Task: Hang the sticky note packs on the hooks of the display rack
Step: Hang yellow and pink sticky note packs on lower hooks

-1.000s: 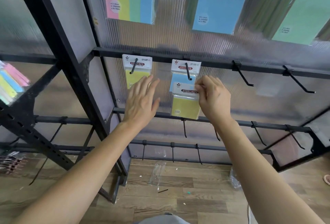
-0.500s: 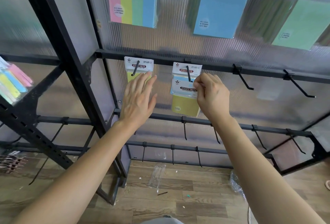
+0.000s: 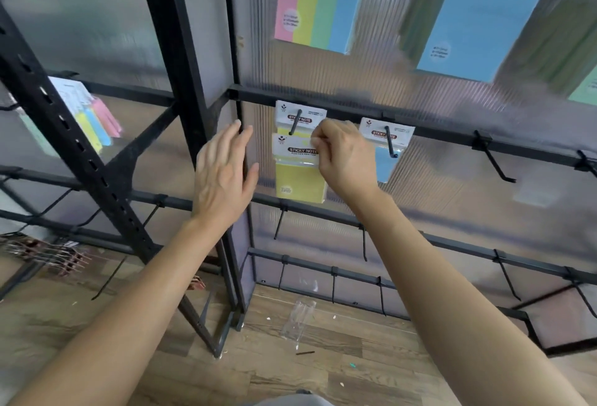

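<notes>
Shift is the news: half a second ago the right hand point(image 3: 342, 160) had the held pack point(image 3: 298, 176) in front of the blue pack point(image 3: 384, 163). Now it has carried it across to the next hook point(image 3: 295, 122) at nine o'clock of that one, where a yellow pack point(image 3: 302, 112) already hangs. The thumb and fingers pinch the held pack's header at its three o'clock edge. The left hand point(image 3: 223, 176) has gone left too. It holds nothing, its fingers are spread, and it hovers in front of the rack point(image 3: 258, 97) post at nine o'clock of the held pack. I cannot tell whether it touches the post. The two hands are apart. The held pack's header sits just under the hook tip, and its six o'clock end is near the lower rail. It overlaps the hung yellow pack and looks not yet threaded, though its hole is too small to make out. The move probably means yellow is being put with yellow, not on top of blue. What remains is to lift the header slightly toward twelve o'clock and slide its hole over the tip. Empty hooks point(image 3: 494, 160) wait at three o'clock along the rail.
</notes>
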A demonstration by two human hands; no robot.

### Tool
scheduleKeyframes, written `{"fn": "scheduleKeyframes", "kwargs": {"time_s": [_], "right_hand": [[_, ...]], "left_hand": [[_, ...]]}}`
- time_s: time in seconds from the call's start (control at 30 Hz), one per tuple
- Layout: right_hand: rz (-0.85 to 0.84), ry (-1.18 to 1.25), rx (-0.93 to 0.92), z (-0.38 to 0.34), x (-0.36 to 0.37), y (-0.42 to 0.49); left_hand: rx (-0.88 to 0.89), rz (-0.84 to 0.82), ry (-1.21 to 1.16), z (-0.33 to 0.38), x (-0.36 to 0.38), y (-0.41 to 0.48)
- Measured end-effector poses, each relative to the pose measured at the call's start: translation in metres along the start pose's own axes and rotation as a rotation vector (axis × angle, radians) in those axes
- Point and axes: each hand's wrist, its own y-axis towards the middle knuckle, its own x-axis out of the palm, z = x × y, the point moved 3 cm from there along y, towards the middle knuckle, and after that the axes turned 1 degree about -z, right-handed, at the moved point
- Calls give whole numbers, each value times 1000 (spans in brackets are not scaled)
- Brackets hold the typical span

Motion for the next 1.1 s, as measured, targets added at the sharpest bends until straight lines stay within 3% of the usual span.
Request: {"fn": "scheduleKeyframes", "kwargs": {"time_s": [0.47, 1.1], "right_hand": [[-80, -23, 182, 4, 36, 17], [-12, -298, 160, 35, 58, 64]], "left_hand": [[-29, -77, 2, -20, 4, 2], [-13, -141, -88, -29, 28, 13]]}}
